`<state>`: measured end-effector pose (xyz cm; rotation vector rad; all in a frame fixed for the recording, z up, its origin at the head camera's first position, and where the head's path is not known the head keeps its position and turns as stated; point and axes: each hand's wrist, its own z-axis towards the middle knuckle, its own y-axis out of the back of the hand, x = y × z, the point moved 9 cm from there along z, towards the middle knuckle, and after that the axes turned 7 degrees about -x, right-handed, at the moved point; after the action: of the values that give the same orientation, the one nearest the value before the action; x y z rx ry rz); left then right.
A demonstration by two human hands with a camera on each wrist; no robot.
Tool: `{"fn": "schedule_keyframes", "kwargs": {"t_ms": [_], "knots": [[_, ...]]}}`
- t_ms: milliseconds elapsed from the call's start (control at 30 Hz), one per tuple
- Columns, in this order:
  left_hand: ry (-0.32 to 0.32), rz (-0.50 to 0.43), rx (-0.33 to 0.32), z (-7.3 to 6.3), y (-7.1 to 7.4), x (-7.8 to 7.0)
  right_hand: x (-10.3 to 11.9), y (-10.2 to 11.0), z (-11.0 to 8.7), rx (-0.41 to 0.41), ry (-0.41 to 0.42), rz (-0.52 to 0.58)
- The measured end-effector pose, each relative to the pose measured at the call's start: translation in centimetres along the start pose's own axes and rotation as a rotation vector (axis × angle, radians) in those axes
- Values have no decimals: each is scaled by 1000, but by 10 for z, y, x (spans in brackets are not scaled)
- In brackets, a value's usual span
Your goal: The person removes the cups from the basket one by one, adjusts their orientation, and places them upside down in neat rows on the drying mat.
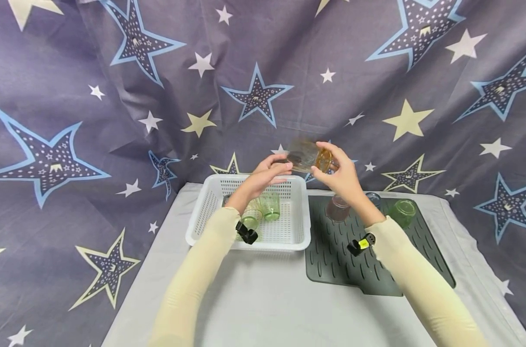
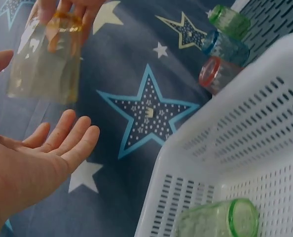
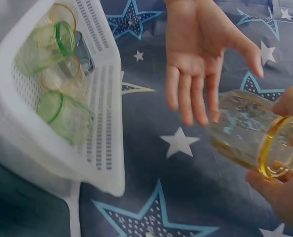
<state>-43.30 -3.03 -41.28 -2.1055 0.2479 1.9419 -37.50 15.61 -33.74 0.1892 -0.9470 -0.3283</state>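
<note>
Above the back of the table, my right hand (image 1: 342, 173) holds an amber-tinted drinking glass (image 1: 304, 155) tilted on its side. Fingers and thumb pinch it around its amber-ringed end, as the right wrist view shows, where the glass (image 3: 242, 129) is see-through with faceted sides. Its other end points toward my left hand (image 1: 266, 177), which is held palm up with fingers extended and nothing gripped. In the left wrist view, the fingertips of that hand (image 2: 43, 158) lie just below the glass (image 2: 43, 66).
Below my left hand, a white perforated basket (image 1: 299, 236) holds several green, yellowish and dark glasses, including a green glass (image 1: 270, 208). To its right, a dark ridged drying mat (image 1: 332, 270) bears a reddish glass (image 1: 337, 210), a blue glass (image 1: 373, 198) and a green glass (image 1: 403, 213). A starry curtain (image 1: 341, 106) hangs behind.
</note>
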Motion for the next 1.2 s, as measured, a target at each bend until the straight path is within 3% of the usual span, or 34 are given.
{"fn": "schedule_keyframes", "kwargs": {"t_ms": [267,467,733,1033,1200], "knots": [[-10,169,25,-5,21,1,-6,14,7,231,5,-206],[35,265,25,-7,35,12,-13,16,5,439,-5,-332],[53,347,38,-9,46,23,-19,11,-6,642,-7,-394],[50,468,44,-12,61,32,-28,12,-13,733,-6,-473],[43,506,94,-16,64,36,-32,15,-18,769,-31,-479]]}}
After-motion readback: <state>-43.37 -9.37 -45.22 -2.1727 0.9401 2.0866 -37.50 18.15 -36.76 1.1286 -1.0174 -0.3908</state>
